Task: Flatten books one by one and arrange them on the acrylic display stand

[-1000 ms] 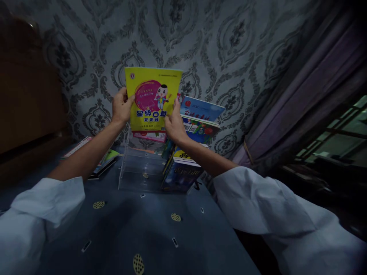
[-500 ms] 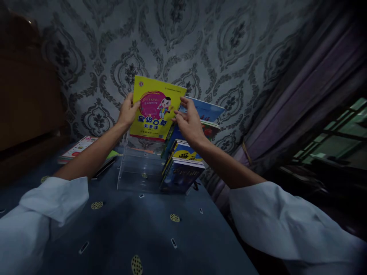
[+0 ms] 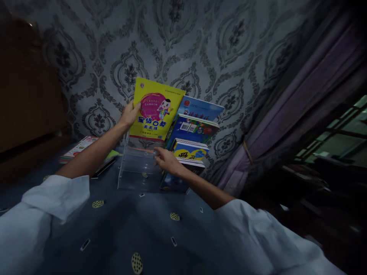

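One yellow booklet (image 3: 160, 110) with a pink circle and a cartoon figure on its cover stands tilted at the upper rear of the clear stand (image 3: 137, 162); whether its lower edge rests on the stand, I cannot tell. The left hand (image 3: 129, 114), above the stand's left side, grips the booklet's left edge, thumb on the cover. The right hand (image 3: 169, 160) is in front of the stand's middle, its fingers loosely bent, parted and holding nothing visible. On the stand's right side, books rise in steps: a light blue book (image 3: 200, 110) at the back, a barcoded book (image 3: 195, 129), a yellow-and-blue book (image 3: 191, 152), and a dark blue book (image 3: 174, 183) in front. Left of the stand, partly behind the left forearm, lies a book pile (image 3: 82, 147). Under the stand spreads a dark blue patterned cloth (image 3: 114, 236).
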Available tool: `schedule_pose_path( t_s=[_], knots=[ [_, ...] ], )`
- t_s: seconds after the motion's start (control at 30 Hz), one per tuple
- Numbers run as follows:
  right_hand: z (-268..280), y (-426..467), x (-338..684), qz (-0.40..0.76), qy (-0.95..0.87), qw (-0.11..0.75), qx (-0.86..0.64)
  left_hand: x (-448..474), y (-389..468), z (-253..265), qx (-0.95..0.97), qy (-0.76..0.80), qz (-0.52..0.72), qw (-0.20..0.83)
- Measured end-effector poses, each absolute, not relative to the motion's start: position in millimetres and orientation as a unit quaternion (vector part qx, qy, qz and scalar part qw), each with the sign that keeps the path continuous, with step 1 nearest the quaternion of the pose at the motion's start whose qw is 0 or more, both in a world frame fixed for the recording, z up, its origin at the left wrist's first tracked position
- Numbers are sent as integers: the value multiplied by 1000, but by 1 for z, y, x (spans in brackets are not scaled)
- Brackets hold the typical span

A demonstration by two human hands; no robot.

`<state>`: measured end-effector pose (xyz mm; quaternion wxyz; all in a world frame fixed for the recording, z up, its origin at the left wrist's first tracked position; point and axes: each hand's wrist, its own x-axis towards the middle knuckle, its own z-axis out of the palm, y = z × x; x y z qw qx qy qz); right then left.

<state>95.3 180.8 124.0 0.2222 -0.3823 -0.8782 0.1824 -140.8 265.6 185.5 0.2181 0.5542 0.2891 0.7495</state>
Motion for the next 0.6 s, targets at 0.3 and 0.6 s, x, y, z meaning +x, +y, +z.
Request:
schedule_pose_path(
  t_s=[0.3,0.6],
  knots=[
    [105,177,97,249,-871,218,-362,-138,265,194,510,301,743,312],
    [88,189,110,324,-834,243,-374,-142,252,195,513,294,700,399]
  ],
)
